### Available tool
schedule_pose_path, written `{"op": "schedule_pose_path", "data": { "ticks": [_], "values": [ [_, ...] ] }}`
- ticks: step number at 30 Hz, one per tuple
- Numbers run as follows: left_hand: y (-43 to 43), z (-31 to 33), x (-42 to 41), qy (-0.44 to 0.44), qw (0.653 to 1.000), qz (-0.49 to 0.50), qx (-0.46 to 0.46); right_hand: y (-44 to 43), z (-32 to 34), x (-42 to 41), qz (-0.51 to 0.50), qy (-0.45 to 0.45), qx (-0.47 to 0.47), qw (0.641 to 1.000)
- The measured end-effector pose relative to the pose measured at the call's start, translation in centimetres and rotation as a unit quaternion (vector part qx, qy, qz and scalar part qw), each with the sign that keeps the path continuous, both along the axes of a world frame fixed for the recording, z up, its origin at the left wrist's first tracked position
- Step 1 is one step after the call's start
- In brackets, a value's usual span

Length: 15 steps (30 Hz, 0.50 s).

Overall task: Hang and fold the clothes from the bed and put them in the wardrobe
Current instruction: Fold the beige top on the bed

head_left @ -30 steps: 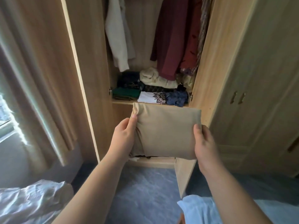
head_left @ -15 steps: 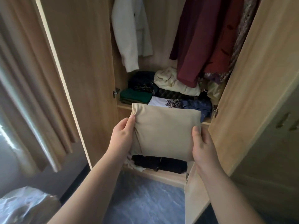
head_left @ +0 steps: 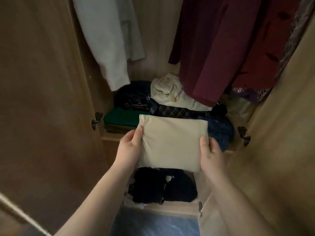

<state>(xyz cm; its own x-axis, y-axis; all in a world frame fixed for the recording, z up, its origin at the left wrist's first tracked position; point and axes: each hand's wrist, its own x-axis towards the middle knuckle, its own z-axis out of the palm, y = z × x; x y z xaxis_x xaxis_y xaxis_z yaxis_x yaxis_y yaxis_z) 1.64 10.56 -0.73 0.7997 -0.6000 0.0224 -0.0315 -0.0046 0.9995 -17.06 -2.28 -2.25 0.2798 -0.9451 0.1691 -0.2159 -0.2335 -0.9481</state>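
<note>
Here, the left hand (head_left: 130, 147) and right hand (head_left: 211, 154) each grip one short end of the folded beige garment (head_left: 172, 143) at mid-frame, its long axis running left-right, with the crowded shelf (head_left: 110, 138) just beyond it toward the top, equally near both.

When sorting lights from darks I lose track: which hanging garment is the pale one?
The white garment hanging on the left. The maroon coat and the red garment to its right are both dark.

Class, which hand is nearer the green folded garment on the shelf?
Left. The left hand sits just below the green folded garment; the right hand is farther right, beside the blue garment.
</note>
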Motion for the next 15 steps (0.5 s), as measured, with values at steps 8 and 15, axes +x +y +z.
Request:
{"op": "schedule_pose_path", "data": {
  "ticks": [8, 15],
  "values": [
    [-10.0, -3.1, 7.8, -0.041, 0.998, -0.03, 0.041, -7.9, -2.3, 6.2, -0.043, 0.037, 0.022, 0.998],
    [-19.5, -5.1, 11.6, -0.088, 0.989, -0.002, 0.12, -17.5, -5.2, 10.8, -0.032, 0.097, 0.016, 0.995]
  ]
}}
